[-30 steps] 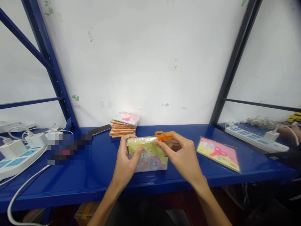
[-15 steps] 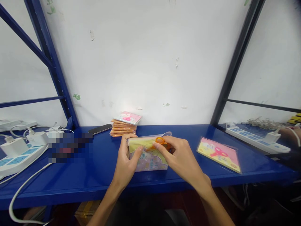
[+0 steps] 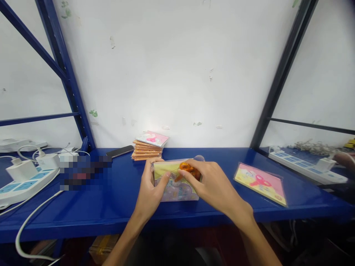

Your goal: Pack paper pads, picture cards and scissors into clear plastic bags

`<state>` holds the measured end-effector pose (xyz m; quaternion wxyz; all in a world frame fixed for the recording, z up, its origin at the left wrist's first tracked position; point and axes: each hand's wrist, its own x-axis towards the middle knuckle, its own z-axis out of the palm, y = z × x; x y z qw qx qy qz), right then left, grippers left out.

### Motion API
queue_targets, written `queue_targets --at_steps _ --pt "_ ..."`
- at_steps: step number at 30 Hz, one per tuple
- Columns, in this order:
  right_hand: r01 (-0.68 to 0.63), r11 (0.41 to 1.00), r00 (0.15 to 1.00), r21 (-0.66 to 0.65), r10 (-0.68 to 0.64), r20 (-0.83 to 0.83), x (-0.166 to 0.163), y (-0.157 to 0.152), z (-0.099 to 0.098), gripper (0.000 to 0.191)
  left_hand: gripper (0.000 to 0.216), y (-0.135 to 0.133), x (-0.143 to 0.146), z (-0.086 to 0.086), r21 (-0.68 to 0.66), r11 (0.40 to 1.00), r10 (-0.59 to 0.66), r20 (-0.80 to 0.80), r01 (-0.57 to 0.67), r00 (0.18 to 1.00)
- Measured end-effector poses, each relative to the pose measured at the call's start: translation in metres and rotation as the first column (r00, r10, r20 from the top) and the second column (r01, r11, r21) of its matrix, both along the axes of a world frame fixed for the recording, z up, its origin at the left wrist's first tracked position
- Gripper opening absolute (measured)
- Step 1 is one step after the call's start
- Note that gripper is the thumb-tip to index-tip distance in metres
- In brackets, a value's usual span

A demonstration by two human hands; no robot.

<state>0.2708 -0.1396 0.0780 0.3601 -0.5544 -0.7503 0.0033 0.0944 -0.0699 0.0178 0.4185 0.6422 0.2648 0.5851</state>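
My left hand grips the left edge of a flat booklet-like pack, thumb on its front face. The pack is yellow and lilac with printed pictures and sits in a clear plastic sleeve that sticks out at the top right. Pinched in my right hand is a small pair of orange scissors, held against the front of the pack. The blades are partly hidden by my fingers. To the right lies a second pack, pink and yellow, with pink scissors on its face.
A stack of similar packs stands near the wall, with pink scissors on top. A black phone lies left of it. White power strips with plugs and cables are on the left, another power strip on the right. Blue table.
My right hand has tilted the orange scissors and brought them slightly lower over the pack. The whole view has shifted a little; my left hand keeps its hold.
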Motion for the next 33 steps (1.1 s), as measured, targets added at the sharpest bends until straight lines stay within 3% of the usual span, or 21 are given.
queue_targets --at_steps 5,11,18,26,29,31,33 --pt "0.013 0.999 0.995 -0.034 -0.016 -0.100 0.003 0.003 0.000 0.020 0.034 0.001 0.000 -0.002 -0.005 1.000 -0.021 0.014 0.021 1.000" --pt "0.067 0.996 0.997 0.060 -0.065 -0.034 0.008 0.005 -0.001 0.019 0.035 0.002 0.001 -0.001 -0.021 1.000 -0.019 0.021 0.019 1.000" --pt "0.025 0.997 0.999 0.067 -0.027 0.031 0.011 0.004 -0.004 0.019 0.033 0.001 0.000 -0.002 -0.018 1.000 0.015 0.002 -0.015 1.000" --pt "-0.058 0.998 0.995 0.031 0.061 -0.082 0.012 -0.001 -0.002 0.015 0.033 0.002 0.000 -0.001 -0.036 0.999 -0.003 0.016 0.003 1.000" --pt "-0.014 0.981 0.991 0.195 0.039 -0.128 0.014 -0.005 -0.004 0.013 0.034 0.002 0.000 0.000 -0.034 0.999 -0.016 0.021 0.017 1.000" --pt "0.093 0.921 0.981 0.378 -0.019 -0.194 0.020 -0.006 -0.006 0.008 0.039 0.003 -0.001 0.000 -0.034 0.999 -0.030 0.035 0.031 0.999" --pt "0.190 0.857 0.961 0.478 -0.061 -0.271 0.030 -0.004 -0.009 0.010 0.045 0.004 -0.002 0.000 -0.021 0.999 -0.044 0.051 0.045 0.998"
